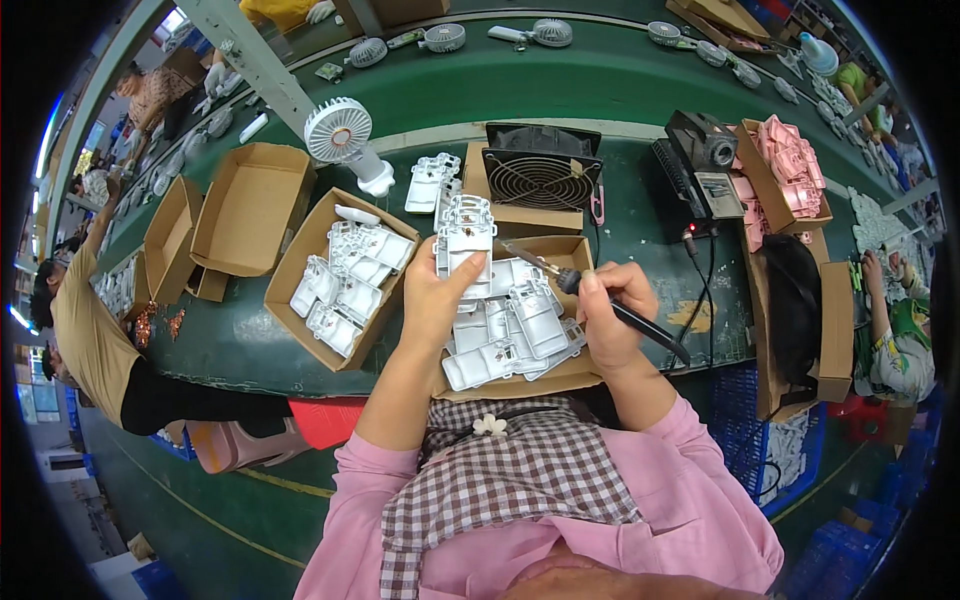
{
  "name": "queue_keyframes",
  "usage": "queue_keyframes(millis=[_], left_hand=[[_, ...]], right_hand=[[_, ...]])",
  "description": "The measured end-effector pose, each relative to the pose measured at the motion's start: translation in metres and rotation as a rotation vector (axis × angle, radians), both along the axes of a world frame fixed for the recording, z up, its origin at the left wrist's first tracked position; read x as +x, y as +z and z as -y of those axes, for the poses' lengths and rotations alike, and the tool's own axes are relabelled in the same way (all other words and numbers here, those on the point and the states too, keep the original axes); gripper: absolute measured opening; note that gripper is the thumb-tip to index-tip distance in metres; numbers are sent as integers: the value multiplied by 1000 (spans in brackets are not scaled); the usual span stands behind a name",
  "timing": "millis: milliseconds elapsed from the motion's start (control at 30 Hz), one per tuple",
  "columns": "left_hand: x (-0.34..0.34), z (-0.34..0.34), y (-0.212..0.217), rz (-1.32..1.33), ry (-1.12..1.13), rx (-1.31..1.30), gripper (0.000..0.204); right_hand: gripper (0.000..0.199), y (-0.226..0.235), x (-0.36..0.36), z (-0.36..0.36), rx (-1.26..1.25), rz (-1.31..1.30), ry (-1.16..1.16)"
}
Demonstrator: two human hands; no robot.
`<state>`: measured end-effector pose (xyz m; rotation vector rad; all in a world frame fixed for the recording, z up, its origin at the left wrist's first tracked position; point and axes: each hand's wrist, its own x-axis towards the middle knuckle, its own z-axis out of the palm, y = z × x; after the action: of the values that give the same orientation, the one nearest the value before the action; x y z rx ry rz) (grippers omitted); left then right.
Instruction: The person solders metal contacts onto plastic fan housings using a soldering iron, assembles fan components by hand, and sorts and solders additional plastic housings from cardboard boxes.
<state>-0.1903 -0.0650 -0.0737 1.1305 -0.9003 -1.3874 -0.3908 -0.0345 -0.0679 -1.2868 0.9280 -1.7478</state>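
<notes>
- You grip a white plastic casing (pixel 466 225) in your left hand (pixel 437 290), thumb pressed on its near end, over the tabletop (pixel 630 195).
- Your right hand (pixel 618 305) is closed around a black-handled soldering iron (pixel 645 325), its tip pointing left, close to the casing; whether the two touch, you cannot tell from this angle.
- Beneath both hands sits a cardboard box (pixel 568 250) heaped with more white casings (pixel 520 330), filling the space between your forearms.
- To the left, a second box (pixel 290 322) holds similar white pieces; farther left, a shallow cardboard tray (pixel 250 215) stands tilted.
- Straight ahead, a black fan (pixel 537 180) with a round grille blocks the far side of your work, just beyond the casing; a white handheld fan (pixel 340 130) stands to its left.
- On the far right, a black device (pixel 700 165) shows a red light, its cables (pixel 710 290) trailing toward you, right of the iron.
- Beyond it, pink parts (pixel 785 165) crowd a box, with a black bag (pixel 790 310) on the nearer side.
- Across the far side, fan assemblies (pixel 443 38) line a green conveyor (pixel 620 85), while a co-worker (pixel 95 345) leans in at left.
</notes>
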Motion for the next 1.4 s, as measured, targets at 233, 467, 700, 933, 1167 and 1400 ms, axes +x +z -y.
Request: queue_keyframes(millis=[233,467,700,933,1167,1400], left_hand=[[-1,-3,-1,149,-17,-38,32],[-2,-3,-3,127,-11,-46,34],[-2,-4,-2,115,-9,-52,35],[-1,-3,-4,106,-17,-56,36],[-1,-4,-4,115,-21,-29,37],[0,-4,-3,104,-24,-37,37]], right_hand=[[16,2,5,-1,115,-106,25],[16,3,6,1,111,-154,20],[16,4,8,1,130,-154,30],[16,3,8,1,140,-164,33],[15,4,9,1,132,-186,14],[15,3,9,1,120,-134,-6]])
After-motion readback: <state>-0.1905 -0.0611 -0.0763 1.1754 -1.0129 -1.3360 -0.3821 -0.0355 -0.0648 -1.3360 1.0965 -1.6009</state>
